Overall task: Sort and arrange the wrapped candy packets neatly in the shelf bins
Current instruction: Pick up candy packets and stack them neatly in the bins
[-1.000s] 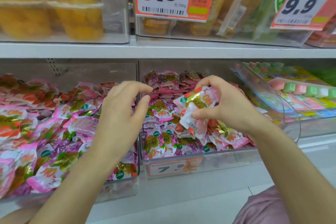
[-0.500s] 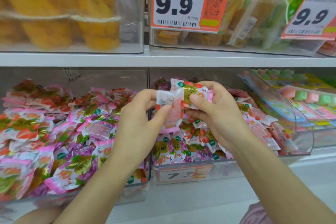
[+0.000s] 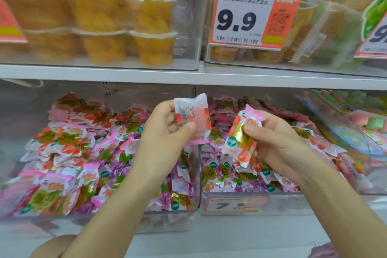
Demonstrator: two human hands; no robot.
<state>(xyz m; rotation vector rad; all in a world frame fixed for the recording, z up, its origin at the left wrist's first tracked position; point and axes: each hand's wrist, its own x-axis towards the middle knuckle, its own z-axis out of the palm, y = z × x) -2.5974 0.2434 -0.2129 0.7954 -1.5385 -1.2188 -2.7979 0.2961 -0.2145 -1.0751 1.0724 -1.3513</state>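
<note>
Below packet (image 3: 199, 115) in left hand (image 3: 165, 132), tag (image 3: 234, 205) blurred

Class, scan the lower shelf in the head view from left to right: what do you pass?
Left candy bin → left hand → white-backed packet → gold-printed packet → right hand → pastel sweets.
</note>
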